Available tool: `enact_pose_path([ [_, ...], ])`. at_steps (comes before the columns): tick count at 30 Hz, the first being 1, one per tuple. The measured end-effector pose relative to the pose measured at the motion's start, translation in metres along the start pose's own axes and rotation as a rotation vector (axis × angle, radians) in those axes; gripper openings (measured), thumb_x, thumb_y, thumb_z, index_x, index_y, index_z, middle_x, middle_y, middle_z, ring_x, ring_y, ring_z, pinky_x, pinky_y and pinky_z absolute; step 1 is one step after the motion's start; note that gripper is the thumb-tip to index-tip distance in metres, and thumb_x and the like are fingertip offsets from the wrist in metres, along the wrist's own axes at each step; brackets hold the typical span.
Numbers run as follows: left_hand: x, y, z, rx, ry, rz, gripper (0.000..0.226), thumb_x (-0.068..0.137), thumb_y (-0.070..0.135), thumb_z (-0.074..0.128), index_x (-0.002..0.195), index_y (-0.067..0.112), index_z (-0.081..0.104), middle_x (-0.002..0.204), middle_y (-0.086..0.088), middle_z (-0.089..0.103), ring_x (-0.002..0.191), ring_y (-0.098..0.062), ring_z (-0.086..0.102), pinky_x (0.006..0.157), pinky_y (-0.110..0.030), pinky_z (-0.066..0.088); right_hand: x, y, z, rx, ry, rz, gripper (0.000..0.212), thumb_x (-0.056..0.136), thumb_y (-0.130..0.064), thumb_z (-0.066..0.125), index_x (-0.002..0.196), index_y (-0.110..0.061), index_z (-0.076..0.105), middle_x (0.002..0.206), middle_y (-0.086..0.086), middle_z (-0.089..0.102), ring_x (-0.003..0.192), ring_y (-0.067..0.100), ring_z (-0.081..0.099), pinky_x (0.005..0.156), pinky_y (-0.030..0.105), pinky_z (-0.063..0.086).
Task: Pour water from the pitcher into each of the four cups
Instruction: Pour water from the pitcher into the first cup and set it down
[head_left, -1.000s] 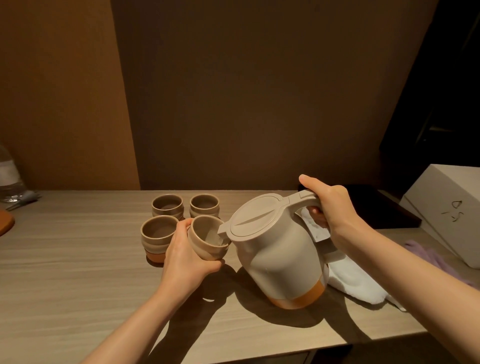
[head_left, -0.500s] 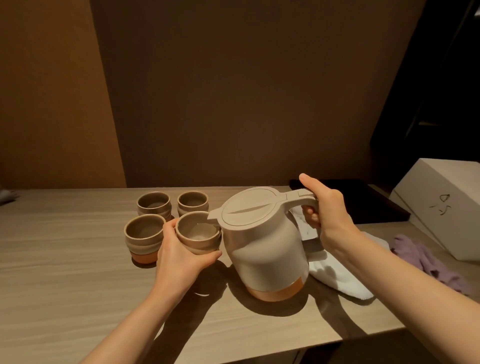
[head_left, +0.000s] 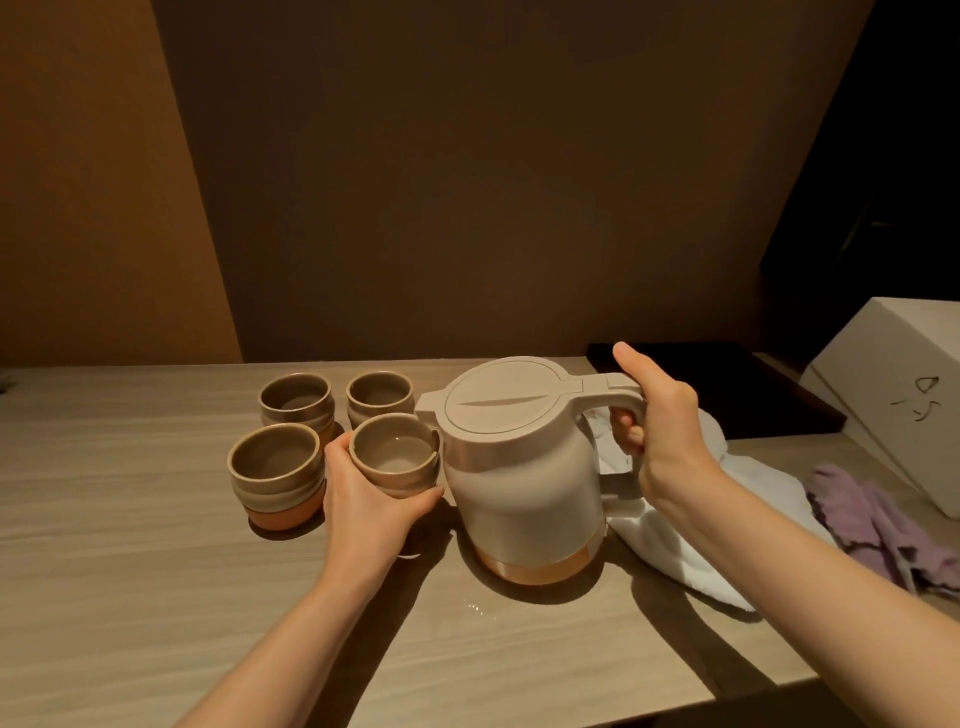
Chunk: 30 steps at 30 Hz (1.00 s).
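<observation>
Head view: your pitcher (head_left: 524, 467) stands upright on the table (head_left: 130, 571), near the front edge, open tabletop to the left. Your left hand (head_left: 371, 506) wraps the near-right cup (head_left: 395, 454), hiding its base; water shows inside. Your right hand (head_left: 660, 421) clenches the handle, partly covering a white cloth (head_left: 691, 551).

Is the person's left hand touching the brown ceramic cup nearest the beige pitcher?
Touching. The head view shows the left hand wrapped around the brown ceramic cup, thumb and fingers pressed against its sides, beside the beige pitcher.
</observation>
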<state>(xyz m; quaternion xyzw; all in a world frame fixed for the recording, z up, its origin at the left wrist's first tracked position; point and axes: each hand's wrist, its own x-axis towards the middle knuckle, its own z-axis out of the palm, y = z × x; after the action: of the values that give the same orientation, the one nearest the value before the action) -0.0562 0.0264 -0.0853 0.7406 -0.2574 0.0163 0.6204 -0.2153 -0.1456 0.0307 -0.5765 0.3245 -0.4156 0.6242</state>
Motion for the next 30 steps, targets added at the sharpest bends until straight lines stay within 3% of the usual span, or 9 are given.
enact_pose_path([
  [3, 0.001, -0.011, 0.006, 0.008, 0.031, -0.009, 0.099, 0.048, 0.026, 0.096, 0.122, 0.035, 0.030, 0.125, 0.005, 0.050, 0.116, -0.012, 0.049, 0.094, -0.028, 0.042, 0.003, 0.004, 0.000, 0.017, -0.002, 0.005, 0.052, 0.088, -0.042, 0.062, 0.040, -0.022, 0.059, 0.038, -0.010, 0.050, 0.030, 0.004, 0.040, 0.035, 0.016, 0.030],
  [15, 0.012, -0.037, 0.014, 0.070, 0.096, -0.062, 0.105, 0.047, 0.027, 0.096, 0.130, 0.024, 0.031, 0.124, 0.006, 0.049, 0.120, -0.017, 0.049, 0.101, -0.039, 0.044, 0.006, 0.011, 0.000, 0.018, -0.015, 0.039, 0.046, 0.088, -0.043, 0.062, 0.050, -0.017, 0.058, 0.038, -0.008, 0.048, 0.031, 0.005, 0.038, 0.036, 0.017, 0.028],
  [20, 0.010, -0.035, 0.014, 0.071, 0.067, -0.058, 0.107, 0.050, 0.027, 0.095, 0.134, 0.023, 0.028, 0.129, 0.005, 0.046, 0.121, -0.014, 0.046, 0.097, -0.030, 0.040, 0.003, 0.010, 0.001, 0.021, -0.025, 0.034, 0.050, 0.089, -0.043, 0.061, 0.044, -0.023, 0.060, 0.039, -0.009, 0.050, 0.031, 0.004, 0.040, 0.037, 0.017, 0.029],
  [23, 0.006, -0.033, 0.010, 0.080, 0.036, -0.061, 0.110, 0.053, 0.024, 0.094, 0.139, 0.025, 0.025, 0.136, 0.001, 0.046, 0.126, -0.015, 0.044, 0.101, -0.032, 0.039, 0.000, 0.009, 0.000, 0.020, -0.028, 0.035, 0.052, 0.089, -0.044, 0.061, 0.041, -0.022, 0.060, 0.038, -0.008, 0.049, 0.031, 0.005, 0.039, 0.037, 0.017, 0.029],
  [27, -0.005, -0.032, -0.001, 0.090, -0.036, -0.091, 0.115, 0.055, 0.014, 0.092, 0.146, 0.025, 0.022, 0.143, 0.000, 0.044, 0.132, -0.017, 0.042, 0.107, -0.035, 0.036, -0.006, 0.007, 0.000, 0.021, -0.054, 0.029, 0.054, 0.089, -0.043, 0.061, 0.039, -0.023, 0.060, 0.037, -0.008, 0.047, 0.031, 0.005, 0.038, 0.037, 0.018, 0.028],
  [30, -0.017, -0.030, -0.010, 0.061, -0.060, -0.147, 0.112, 0.062, 0.003, 0.087, 0.149, 0.025, 0.020, 0.147, 0.000, 0.042, 0.135, -0.019, 0.040, 0.103, -0.031, 0.034, -0.014, 0.008, 0.000, 0.012, -0.061, 0.029, 0.056, 0.088, -0.044, 0.061, 0.036, -0.022, 0.057, 0.037, -0.008, 0.045, 0.031, 0.005, 0.036, 0.037, 0.019, 0.027],
])
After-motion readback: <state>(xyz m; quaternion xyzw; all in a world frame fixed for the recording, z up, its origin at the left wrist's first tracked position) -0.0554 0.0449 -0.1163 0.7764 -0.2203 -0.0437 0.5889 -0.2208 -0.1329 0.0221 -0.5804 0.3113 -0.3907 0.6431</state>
